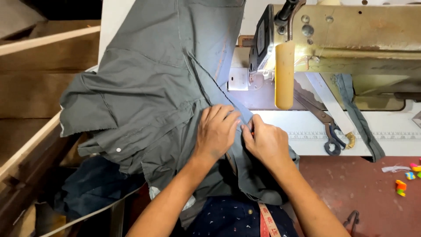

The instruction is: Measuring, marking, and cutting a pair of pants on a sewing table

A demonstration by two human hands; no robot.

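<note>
- Grey garment [149, 101] draped over the left part of the white worktop [307, 131] and spilling down toward the lap, one small white button showing near its lower left fold.
- Left hand [217, 129] pressed flat on the cloth, fingers together, no closed grip on anything.
- Right hand [265, 140] just beside it, thumb and forefinger pinched shut on a seam edge of the garment; something small and reddish at the fingertips, too small to tell.
- Both hands well short of the needle area of the sewing machine [342, 39]; cloth not fed under the foot here, so judged as seam preparation, machine stitching at this spot not yet in hand.
- Scissors [326, 127] lying on the worktop under the machine arm, untouched, beside a grey fabric strip [357, 114].
- Measuring tape [267, 221] hanging at the lap.
</note>
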